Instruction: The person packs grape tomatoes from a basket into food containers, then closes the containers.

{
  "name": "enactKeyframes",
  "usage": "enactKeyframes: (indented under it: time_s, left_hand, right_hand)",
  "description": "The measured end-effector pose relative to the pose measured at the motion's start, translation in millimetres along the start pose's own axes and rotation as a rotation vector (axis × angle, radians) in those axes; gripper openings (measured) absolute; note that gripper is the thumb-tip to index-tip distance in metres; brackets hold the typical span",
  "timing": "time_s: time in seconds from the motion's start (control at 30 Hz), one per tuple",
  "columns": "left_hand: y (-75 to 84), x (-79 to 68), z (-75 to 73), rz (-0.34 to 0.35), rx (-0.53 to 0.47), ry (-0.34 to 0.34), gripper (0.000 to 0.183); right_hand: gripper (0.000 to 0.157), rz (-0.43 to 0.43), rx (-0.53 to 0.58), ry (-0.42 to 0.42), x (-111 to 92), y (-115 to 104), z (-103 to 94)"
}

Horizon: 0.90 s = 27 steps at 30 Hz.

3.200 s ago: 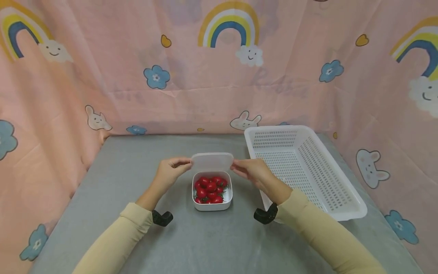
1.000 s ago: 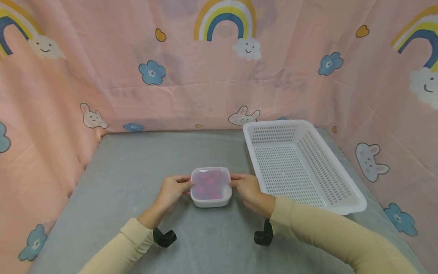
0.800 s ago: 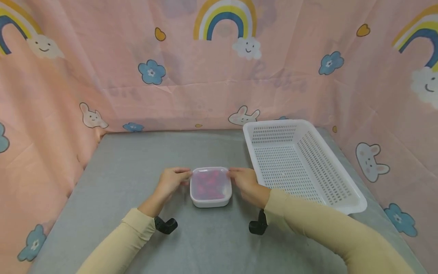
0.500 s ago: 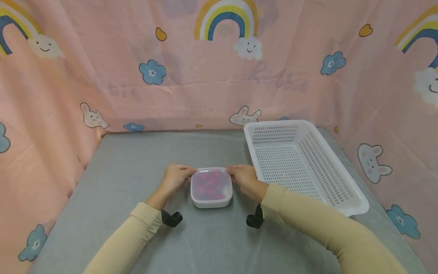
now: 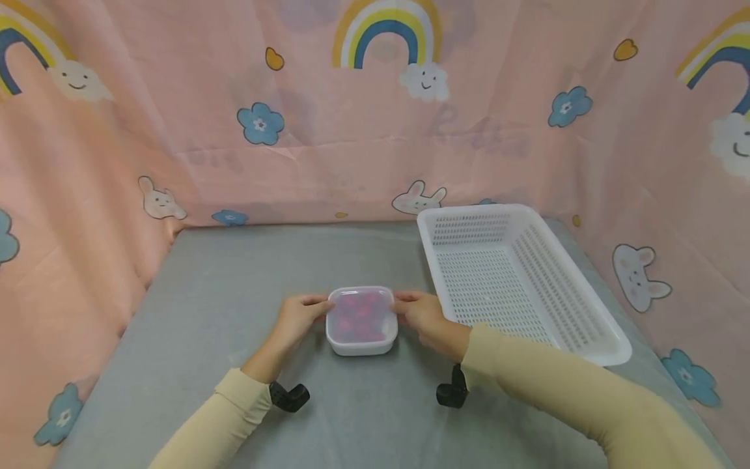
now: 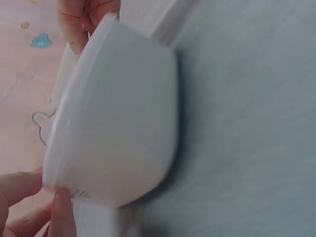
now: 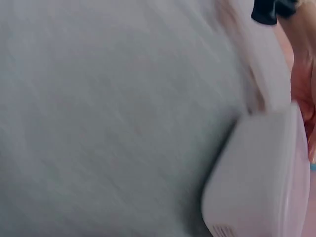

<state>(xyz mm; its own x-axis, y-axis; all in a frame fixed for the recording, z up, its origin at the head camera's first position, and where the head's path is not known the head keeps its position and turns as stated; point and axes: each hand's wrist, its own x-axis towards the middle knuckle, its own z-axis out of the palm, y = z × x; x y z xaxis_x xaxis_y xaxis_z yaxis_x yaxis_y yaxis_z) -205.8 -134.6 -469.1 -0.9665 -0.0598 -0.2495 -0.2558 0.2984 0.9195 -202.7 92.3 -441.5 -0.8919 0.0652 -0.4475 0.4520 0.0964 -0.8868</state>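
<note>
A small white food container [image 5: 361,349] stands on the grey table, its translucent lid [image 5: 361,319] lying over the top. Red cherry tomatoes show blurred through the lid. My left hand [image 5: 295,324] pinches the container's left edge toward the far corner, and my right hand [image 5: 428,322] pinches the right edge opposite. Seen from the left wrist, left-hand fingertips [image 6: 61,205] sit at the rim on the near side, while the right hand [image 6: 84,17] is at the other end. The right wrist view shows the container's side wall [image 7: 252,173] and the left hand [image 7: 303,74] beyond it.
A large white perforated plastic basket [image 5: 436,257] stands on the right of the table, close beside the right hand and forearm. A pink patterned curtain [image 5: 328,163] hangs behind and along both sides. Each wrist carries a black camera mount [image 5: 289,396].
The lid, held raised over the uncovered tomatoes at first, has come down onto the container. Both hands moved to its far corners, then slid slightly back toward me along the sides.
</note>
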Motion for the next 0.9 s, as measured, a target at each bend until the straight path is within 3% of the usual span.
enactKeyframes:
  time_s: [0.13, 0.27, 0.5, 0.7, 0.9]
  left_hand:
    - [-4.8, -17.7, -3.2, -0.030, 0.001, -0.010, 0.032]
    - [-6.2, -25.0, -2.9, -0.030, -0.002, -0.011, 0.032]
    - [-10.7, -24.1, -1.5, -0.057, -0.036, -0.015, 0.033]
    - [-15.8, -25.1, 0.5, -0.085, -0.120, 0.001, 0.034]
    - [-8.6, -26.6, 0.5, -0.061, -0.124, 0.040, 0.031]
  right_hand:
    - [0.041, 0.012, -0.001, -0.038, -17, 4, -1.9]
    - [0.045, 0.010, -0.014, -0.039, -22, 7, -3.5]
    - [0.041, -0.045, -0.012, -0.058, -19, 15, -6.5]
    - [0.035, -0.007, -0.034, -0.018, -20, 15, -2.8]
    - [0.035, -0.015, -0.010, -0.024, -21, 6, -2.2]
